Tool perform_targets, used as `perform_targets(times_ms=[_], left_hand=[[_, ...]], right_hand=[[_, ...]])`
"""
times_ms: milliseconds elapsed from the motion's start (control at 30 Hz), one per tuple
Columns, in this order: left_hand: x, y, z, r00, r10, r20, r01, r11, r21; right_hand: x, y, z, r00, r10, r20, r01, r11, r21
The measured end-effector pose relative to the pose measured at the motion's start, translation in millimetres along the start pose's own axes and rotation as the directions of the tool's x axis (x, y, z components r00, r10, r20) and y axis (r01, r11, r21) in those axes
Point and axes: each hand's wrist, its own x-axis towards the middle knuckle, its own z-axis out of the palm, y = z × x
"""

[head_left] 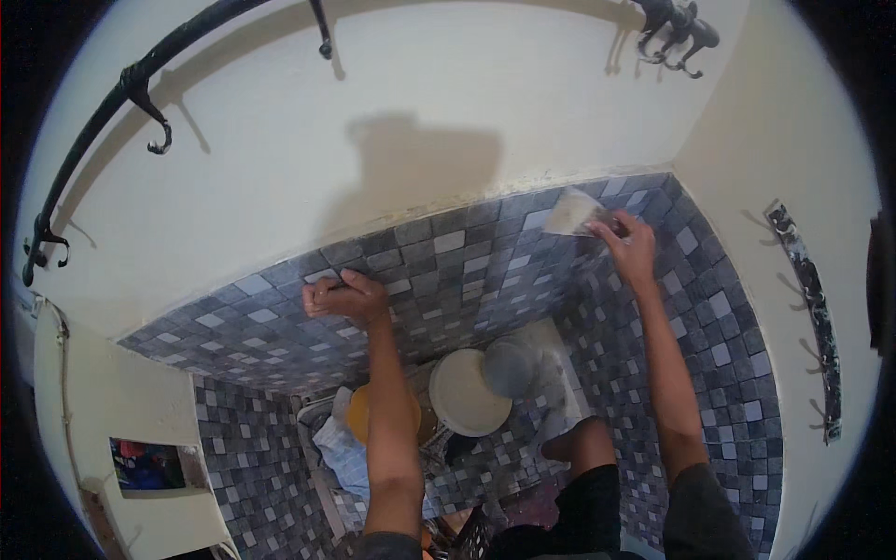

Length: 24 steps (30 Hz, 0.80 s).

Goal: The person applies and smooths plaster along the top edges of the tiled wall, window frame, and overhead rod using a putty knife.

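My right hand (628, 245) pinches a flat, pale, four-sided scraper (571, 214) by its lower right edge. The scraper lies against the upper part of the dark mosaic-patterned wall covering (448, 266), just below its top edge. Farther left, my left hand (343, 297) is closed in front of the same wall, its fingers curled in. Whatever those fingers hold, if anything, is hidden. Above both hands, a rough, patchy seam (448, 205) runs where the patterned covering meets the cream wall (569, 112).
Below stand a yellow bucket (359, 415), a round whitish lid or tub (469, 397) and a grey round container (510, 367). Pale blue cloth (338, 453) lies beside them. Dark hooks on a curved rail (177, 39) and a hook rack (810, 317) jut from the walls.
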Motion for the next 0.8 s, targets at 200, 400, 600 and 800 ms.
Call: perform_targets(times_ms=[200, 400, 600, 800], left_hand=[[13.1, 28.3, -10.8, 1.000, 0.016, 0.017, -0.017, 0.998, 0.063], [17.2, 25.4, -15.3, 0.998, 0.058, 0.032, -0.060, 0.996, 0.060], [14.6, 28.9, -11.7, 0.998, 0.054, -0.020, -0.054, 0.998, 0.023], [-2.7, 9.2, -3.0, 1.000, -0.015, 0.022, 0.014, 1.000, 0.025]], right_hand=[[8.7, -31.3, -21.6, 0.993, -0.109, 0.043, 0.113, 0.988, -0.102], [6.0, -54.8, -39.0, 0.989, 0.023, 0.148, 0.017, 0.965, -0.264], [37.6, -87.7, -91.9, 0.873, 0.077, 0.482, -0.096, 0.995, 0.015], [86.5, -96.3, -94.9, 0.712, 0.194, 0.674, -0.104, 0.980, -0.172]])
